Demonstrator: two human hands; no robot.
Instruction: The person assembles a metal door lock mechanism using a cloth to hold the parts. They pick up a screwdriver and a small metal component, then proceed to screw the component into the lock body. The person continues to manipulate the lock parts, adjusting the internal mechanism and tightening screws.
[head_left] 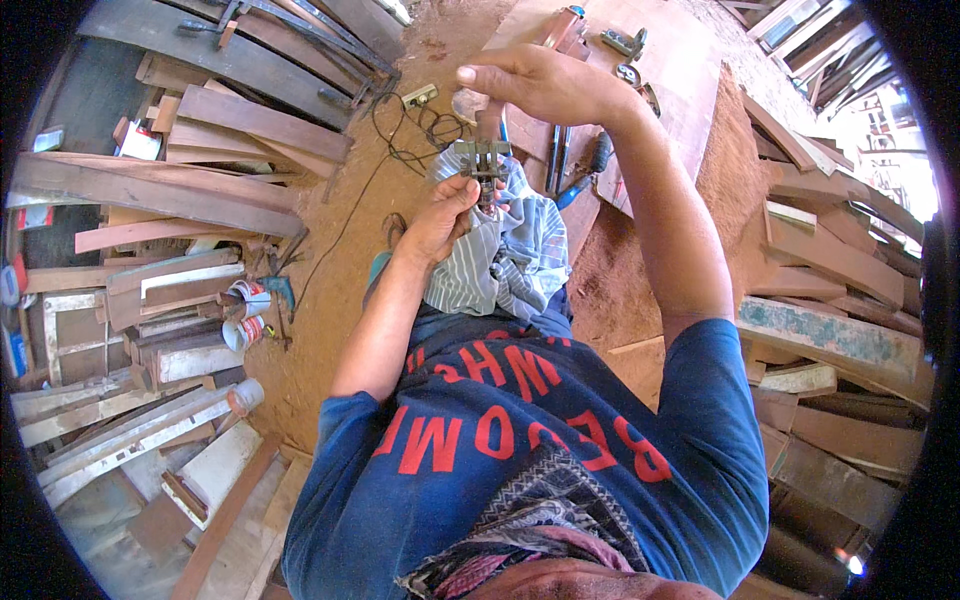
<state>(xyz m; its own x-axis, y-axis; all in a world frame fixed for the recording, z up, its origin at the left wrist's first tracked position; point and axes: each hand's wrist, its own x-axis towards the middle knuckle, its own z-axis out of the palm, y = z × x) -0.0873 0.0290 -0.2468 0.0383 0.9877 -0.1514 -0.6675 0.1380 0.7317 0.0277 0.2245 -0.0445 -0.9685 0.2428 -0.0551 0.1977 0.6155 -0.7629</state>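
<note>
My left hand (445,217) is closed around the lower part of a grey metal clamp-like tool (483,158), whose exact kind I cannot make out. A reddish-brown piece (488,122) stands up from the tool's top. Just above it is my right hand (550,85), stretched to the left with the thumb extended and no grip visible; whether the palm touches the brown piece is unclear. Under the tool, a striped light-blue cloth (500,250) lies bunched over my lap.
Beyond my lap is a wooden board (685,110) with a dark-handled tool (601,152), a blue-handled tool (573,192) and metal parts (625,43). A power strip (420,96) and black cable lie left. Sawdust (735,170) is heaped right; stacked planks (250,120) flank both sides.
</note>
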